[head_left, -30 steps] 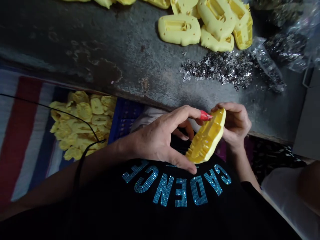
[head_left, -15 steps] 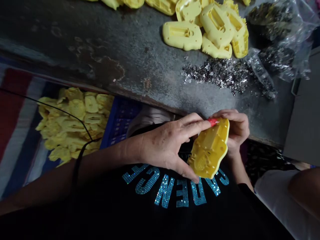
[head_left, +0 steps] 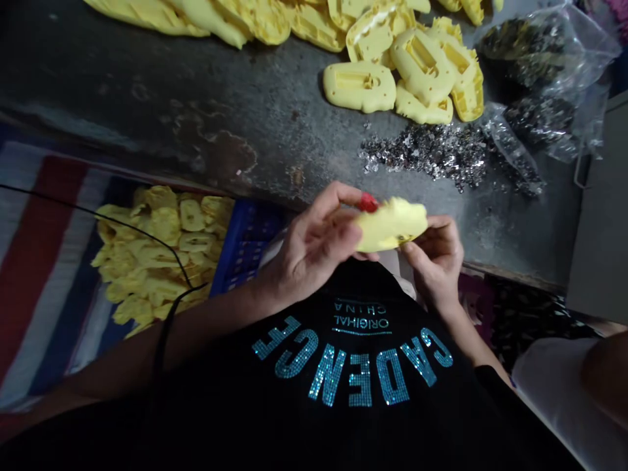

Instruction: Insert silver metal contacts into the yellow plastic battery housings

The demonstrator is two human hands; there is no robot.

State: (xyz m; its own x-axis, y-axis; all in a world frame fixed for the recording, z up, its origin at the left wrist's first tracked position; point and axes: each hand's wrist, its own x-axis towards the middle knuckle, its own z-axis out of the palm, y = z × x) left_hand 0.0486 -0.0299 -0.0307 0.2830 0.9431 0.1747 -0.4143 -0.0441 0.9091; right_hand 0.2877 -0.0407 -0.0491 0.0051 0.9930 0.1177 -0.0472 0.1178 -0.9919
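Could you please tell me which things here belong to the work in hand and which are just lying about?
In use: left hand, right hand, yellow moulded plastic piece, small red item.
Lying about: yellow plastic pieces heaped on the grey bench, silver metal scraps, clear plastic bag, blue crate.

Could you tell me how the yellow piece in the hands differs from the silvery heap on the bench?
The yellow moulded plastic piece is one large matte item; the silvery heap is many tiny glinting bits. The piece is held between the left hand and right hand; the heap lies on the worn bench.
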